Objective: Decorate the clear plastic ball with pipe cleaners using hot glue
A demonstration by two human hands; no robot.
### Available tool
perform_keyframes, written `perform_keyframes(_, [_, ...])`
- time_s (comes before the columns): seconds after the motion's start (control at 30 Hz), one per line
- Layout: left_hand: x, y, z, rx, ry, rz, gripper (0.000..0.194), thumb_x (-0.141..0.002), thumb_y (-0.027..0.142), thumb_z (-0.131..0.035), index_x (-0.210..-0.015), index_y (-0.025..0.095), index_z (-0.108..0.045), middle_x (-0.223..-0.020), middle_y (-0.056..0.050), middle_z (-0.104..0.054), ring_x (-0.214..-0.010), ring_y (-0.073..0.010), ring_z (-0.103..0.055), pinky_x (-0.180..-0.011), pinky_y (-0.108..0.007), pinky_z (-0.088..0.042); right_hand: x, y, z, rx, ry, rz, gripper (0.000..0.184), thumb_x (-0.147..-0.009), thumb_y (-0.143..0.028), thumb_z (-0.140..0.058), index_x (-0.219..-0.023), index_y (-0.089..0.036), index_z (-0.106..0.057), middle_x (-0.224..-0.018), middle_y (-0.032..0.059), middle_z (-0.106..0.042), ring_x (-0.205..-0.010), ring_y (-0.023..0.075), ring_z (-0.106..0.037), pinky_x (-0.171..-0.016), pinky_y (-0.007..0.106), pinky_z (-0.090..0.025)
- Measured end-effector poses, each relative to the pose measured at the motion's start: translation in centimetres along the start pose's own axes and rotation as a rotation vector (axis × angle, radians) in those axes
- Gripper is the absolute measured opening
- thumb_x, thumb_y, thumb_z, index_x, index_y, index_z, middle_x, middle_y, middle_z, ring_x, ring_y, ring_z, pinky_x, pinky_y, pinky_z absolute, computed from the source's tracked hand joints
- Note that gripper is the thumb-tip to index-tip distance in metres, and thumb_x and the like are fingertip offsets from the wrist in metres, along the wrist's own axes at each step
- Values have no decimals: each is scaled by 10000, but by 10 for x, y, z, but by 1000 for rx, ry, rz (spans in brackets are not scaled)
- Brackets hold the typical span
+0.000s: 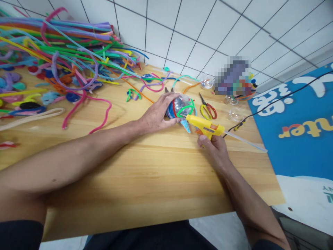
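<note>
My left hand (pixel 161 113) is closed around a clear plastic ball (pixel 183 101) with blue and red pipe cleaner on its left side. A green pipe cleaner (pixel 193 107) curves over the ball's front, and a light blue twisted piece (pixel 185 126) juts out below it. In my right hand (pixel 213 144) is a yellow glue gun (pixel 204 124), its nozzle pointing left at the ball beside the green strip. A clear glue stick (pixel 247 141) sticks out of its back end. Whether the nozzle touches the ball I cannot tell.
Scissors (pixel 207 107) with yellow and red handles lie right of the ball. A big heap of pipe cleaners (pixel 78 45) covers the table's (pixel 145 180) back left. Clear plastic balls (pixel 207 82) stand near the tiled wall. A black cord (pixel 281 100) crosses the blue printed board (pixel 299 152) at right.
</note>
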State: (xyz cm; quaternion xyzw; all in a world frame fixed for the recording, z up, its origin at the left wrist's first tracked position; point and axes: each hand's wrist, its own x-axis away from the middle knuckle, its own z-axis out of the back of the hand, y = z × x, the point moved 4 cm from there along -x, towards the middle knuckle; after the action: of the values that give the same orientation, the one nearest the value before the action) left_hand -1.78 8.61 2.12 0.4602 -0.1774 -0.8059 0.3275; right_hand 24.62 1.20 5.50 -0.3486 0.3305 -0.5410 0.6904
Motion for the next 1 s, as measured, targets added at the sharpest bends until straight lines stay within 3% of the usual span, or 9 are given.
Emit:
perform_keyframes(0.37, [0, 1, 0, -4, 7, -7, 841, -941, 498, -793, -1636, 236, -399, -1647, -196, -524, -1564, -380, -503, -1316, -610, -439, 0, 1, 0, -14, 28, 2, 610, -958, -774, -660, -678, -231, -650, -693, 23, -622, -657, 182, -549, -661, 344, -448])
perform_keyframes(1.0, [1, -3, 0, -6, 1, 4, 838, -955, 550, -779, -1635, 233, -405, -1645, -192, -522, -1577, -372, -492, -1335, -582, -422, -2, 3, -5, -6, 14, -2, 671, -926, -865, -628, -748, -224, -714, -671, 18, -618, -633, 182, -544, -638, 347, -443])
